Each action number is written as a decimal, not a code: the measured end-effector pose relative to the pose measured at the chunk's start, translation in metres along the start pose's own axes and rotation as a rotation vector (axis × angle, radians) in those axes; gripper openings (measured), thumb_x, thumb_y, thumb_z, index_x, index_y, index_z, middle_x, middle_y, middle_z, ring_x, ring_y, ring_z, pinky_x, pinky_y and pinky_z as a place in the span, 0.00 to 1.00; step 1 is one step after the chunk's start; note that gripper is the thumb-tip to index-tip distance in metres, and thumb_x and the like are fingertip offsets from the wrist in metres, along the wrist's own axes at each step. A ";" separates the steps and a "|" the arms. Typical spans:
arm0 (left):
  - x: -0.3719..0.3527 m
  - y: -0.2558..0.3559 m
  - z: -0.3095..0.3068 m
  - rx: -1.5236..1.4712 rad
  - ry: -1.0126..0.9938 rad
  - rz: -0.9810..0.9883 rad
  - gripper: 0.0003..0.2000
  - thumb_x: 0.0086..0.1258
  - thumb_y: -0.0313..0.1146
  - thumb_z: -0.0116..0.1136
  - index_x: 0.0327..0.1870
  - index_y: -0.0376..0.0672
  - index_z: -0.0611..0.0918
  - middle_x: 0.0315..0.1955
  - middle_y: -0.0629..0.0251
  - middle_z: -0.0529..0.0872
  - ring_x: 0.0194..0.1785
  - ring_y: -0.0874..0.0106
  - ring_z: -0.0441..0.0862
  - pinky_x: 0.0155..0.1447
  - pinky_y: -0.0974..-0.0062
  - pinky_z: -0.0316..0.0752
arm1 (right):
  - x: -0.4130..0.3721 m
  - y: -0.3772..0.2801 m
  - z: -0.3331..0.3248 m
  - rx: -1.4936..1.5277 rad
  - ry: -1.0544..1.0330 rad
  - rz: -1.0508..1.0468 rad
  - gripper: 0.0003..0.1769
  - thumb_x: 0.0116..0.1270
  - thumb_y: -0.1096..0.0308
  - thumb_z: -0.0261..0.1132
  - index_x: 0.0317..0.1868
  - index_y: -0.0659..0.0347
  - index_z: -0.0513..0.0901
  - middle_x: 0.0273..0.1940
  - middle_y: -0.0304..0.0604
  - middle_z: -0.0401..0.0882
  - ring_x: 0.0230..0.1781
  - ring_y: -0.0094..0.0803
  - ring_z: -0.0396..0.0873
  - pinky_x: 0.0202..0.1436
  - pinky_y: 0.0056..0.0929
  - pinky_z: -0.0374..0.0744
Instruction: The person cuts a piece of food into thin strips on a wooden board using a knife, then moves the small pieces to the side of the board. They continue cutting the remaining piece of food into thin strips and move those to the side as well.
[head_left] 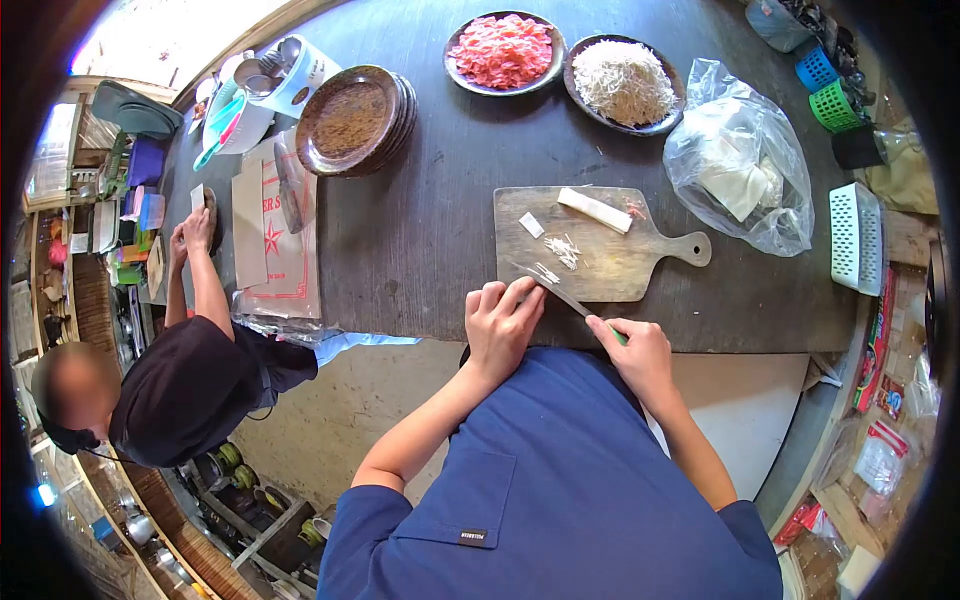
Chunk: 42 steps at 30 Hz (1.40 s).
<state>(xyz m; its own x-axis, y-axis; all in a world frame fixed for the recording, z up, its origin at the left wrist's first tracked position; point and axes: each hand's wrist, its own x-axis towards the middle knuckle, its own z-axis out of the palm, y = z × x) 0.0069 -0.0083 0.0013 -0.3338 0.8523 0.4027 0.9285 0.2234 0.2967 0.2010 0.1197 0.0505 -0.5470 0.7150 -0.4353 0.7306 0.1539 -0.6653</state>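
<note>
My right hand (637,352) is closed around the green handle of a kitchen knife (570,298), its blade slanting up and left across the front edge of a wooden cutting board (610,270). Curled at the board's front left edge, my left hand (503,322) has its fingertips beside the blade; whatever they press on is hidden. Thin white strips (562,252) lie in a small heap on the board, with a few more by the blade. Farther back on it are a long folded white piece (595,210) and a small white rectangular piece (532,225).
Behind the board stand a plate of pink slices (505,58) and a plate of white shreds (625,85). A clear plastic bag (740,165) with white pieces lies right. Stacked brown plates (350,120) and cardboard (285,235) are left, near another person (195,390). A white basket (857,240) stands right.
</note>
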 end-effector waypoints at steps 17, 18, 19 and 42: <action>-0.002 -0.001 0.001 0.061 0.035 -0.012 0.08 0.66 0.37 0.78 0.45 0.54 0.95 0.50 0.83 0.91 0.48 0.72 0.81 0.55 0.69 0.71 | 0.013 0.001 0.017 0.070 0.023 -0.065 0.30 0.78 0.37 0.70 0.40 0.59 0.96 0.25 0.57 0.85 0.30 0.58 0.88 0.37 0.49 0.82; -0.002 -0.001 0.001 0.065 0.042 -0.009 0.08 0.66 0.37 0.78 0.45 0.54 0.95 0.50 0.83 0.91 0.48 0.72 0.81 0.55 0.69 0.71 | 0.015 -0.003 0.015 0.038 0.016 -0.060 0.30 0.78 0.37 0.70 0.40 0.59 0.96 0.26 0.58 0.85 0.30 0.58 0.88 0.37 0.49 0.82; -0.002 -0.002 0.001 0.061 0.034 -0.007 0.08 0.66 0.37 0.78 0.44 0.54 0.95 0.51 0.83 0.91 0.47 0.72 0.81 0.55 0.69 0.71 | 0.015 -0.005 0.012 0.039 0.018 -0.068 0.30 0.78 0.37 0.70 0.40 0.59 0.96 0.26 0.58 0.85 0.30 0.58 0.88 0.37 0.49 0.82; -0.003 -0.001 -0.001 0.047 0.012 -0.023 0.09 0.66 0.36 0.78 0.46 0.53 0.95 0.50 0.83 0.91 0.47 0.72 0.81 0.55 0.68 0.71 | 0.015 0.000 0.017 0.049 0.006 -0.082 0.30 0.79 0.36 0.69 0.41 0.57 0.97 0.26 0.57 0.86 0.31 0.59 0.89 0.38 0.50 0.83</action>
<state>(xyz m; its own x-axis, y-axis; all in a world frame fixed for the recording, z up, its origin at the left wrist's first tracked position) 0.0065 -0.0115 0.0004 -0.3568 0.8409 0.4070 0.9271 0.2651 0.2650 0.1857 0.1187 0.0331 -0.6017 0.7056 -0.3743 0.6624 0.1789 -0.7275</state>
